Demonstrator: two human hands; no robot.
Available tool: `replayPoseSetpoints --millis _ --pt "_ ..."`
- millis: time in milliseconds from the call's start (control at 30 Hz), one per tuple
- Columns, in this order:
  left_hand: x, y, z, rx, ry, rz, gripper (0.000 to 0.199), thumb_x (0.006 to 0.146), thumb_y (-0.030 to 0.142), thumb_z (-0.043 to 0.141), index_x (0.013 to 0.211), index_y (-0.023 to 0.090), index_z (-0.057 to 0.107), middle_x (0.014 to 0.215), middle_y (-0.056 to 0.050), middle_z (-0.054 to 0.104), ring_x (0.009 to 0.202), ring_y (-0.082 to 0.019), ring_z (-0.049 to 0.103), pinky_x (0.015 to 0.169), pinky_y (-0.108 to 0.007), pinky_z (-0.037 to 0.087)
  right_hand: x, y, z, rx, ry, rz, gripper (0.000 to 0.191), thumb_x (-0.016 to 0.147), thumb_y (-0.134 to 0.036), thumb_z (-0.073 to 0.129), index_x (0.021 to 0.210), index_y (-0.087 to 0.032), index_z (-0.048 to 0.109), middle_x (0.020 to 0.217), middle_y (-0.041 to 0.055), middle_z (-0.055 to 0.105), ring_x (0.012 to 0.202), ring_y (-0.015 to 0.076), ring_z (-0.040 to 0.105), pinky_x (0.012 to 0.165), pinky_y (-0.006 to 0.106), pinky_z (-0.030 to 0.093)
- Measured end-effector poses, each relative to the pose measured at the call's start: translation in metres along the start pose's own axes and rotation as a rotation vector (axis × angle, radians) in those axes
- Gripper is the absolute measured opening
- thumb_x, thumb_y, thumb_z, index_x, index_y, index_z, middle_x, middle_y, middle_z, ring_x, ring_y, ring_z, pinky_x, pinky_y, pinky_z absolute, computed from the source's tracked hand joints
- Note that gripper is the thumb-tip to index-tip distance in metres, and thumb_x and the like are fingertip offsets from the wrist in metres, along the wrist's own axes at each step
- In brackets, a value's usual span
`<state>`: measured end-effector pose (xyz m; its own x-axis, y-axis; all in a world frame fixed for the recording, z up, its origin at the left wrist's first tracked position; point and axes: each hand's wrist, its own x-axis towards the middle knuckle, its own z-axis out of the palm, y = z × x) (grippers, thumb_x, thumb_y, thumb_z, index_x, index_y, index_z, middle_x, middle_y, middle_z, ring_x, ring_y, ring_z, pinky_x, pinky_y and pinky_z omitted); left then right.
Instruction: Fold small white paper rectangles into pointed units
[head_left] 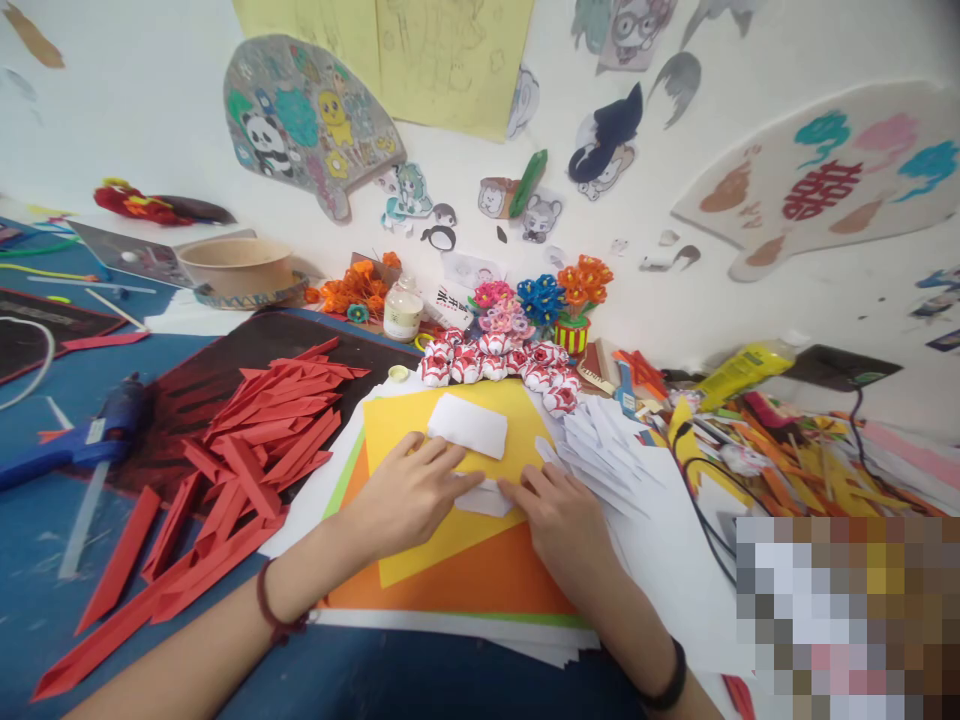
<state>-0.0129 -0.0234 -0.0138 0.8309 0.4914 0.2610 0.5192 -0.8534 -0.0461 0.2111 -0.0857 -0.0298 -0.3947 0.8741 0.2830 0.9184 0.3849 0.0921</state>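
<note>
I watch through one camera, which sits on the person's head. It faces forward and down, quite near to the left hand (pixel 412 490) and the right hand (pixel 566 515), over the blue table (pixel 375 670) towards the white wall (pixel 161 110).

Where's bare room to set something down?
Bare: the white paper sheet beside the right hand, below folded white paper pieces; blue tabletop left of the folded red paper strips, below the blue glue gun. Crowded: around the round red-and-white flowers.

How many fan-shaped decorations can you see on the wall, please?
2: the grey fan at upper left and the pale fan at upper right. I see no others, though more could lie outside the picture.
</note>
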Motion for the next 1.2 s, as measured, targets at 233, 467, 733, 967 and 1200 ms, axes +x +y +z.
replayPoseSetpoints --millis 233,467,733,967,1200 --pt "0.0007 0.0027 -0.0013 0.005 -0.011 0.004 0.038 0.091 0.016 0.050 0.125 0.031 0.059 0.101 -0.008 0.057 0.094 -0.024 0.049 0.073 -0.038 0.031 0.0003 -0.0001 -0.0005 -0.006 -0.001 0.008 0.032 0.087 -0.004 0.055 0.108 -0.024 0.068 0.083 0.0046 0.062 0.079 0.0220 0.050 0.065 0.034 0.032" --pt "-0.0007 0.0052 -0.0009 -0.041 0.010 -0.098 0.040 0.091 0.018 0.049 0.123 0.038 0.062 0.099 -0.007 0.057 0.092 -0.025 0.048 0.072 -0.039 0.030 -0.0002 -0.0010 -0.0033 -0.011 -0.035 0.036 0.036 0.085 -0.004 0.058 0.111 -0.026 0.068 0.085 0.0047 0.063 0.081 0.0224 0.050 0.066 0.033 0.032" --pt "-0.0023 0.0055 0.0025 -0.076 0.077 -0.159 0.038 0.086 0.017 0.054 0.116 0.034 0.068 0.097 -0.007 0.057 0.089 -0.023 0.048 0.071 -0.037 0.030 -0.0008 -0.0022 -0.0045 -0.022 -0.039 0.082 0.034 0.086 -0.008 0.061 0.110 -0.031 0.069 0.085 0.0042 0.063 0.083 0.0231 0.051 0.066 0.035 0.033" --pt "-0.0027 0.0050 0.0036 -0.103 0.062 -0.205 0.036 0.087 0.019 0.053 0.114 0.036 0.069 0.092 -0.006 0.059 0.087 -0.024 0.048 0.070 -0.038 0.027 -0.0035 -0.0023 -0.0021 -0.003 -0.007 0.165 0.029 0.089 -0.015 0.063 0.106 -0.037 0.071 0.080 0.0036 0.063 0.079 0.0220 0.053 0.062 0.033 0.033" --pt "-0.0036 0.0062 0.0033 -0.108 0.072 -0.234 0.033 0.086 0.019 0.053 0.109 0.035 0.071 0.089 -0.005 0.060 0.084 -0.023 0.046 0.069 -0.038 0.025 -0.0030 -0.0075 -0.0062 -0.028 0.021 0.203 0.029 0.085 -0.011 0.066 0.100 -0.035 0.073 0.073 0.0040 0.062 0.075 0.0224 0.052 0.059 0.033 0.030"
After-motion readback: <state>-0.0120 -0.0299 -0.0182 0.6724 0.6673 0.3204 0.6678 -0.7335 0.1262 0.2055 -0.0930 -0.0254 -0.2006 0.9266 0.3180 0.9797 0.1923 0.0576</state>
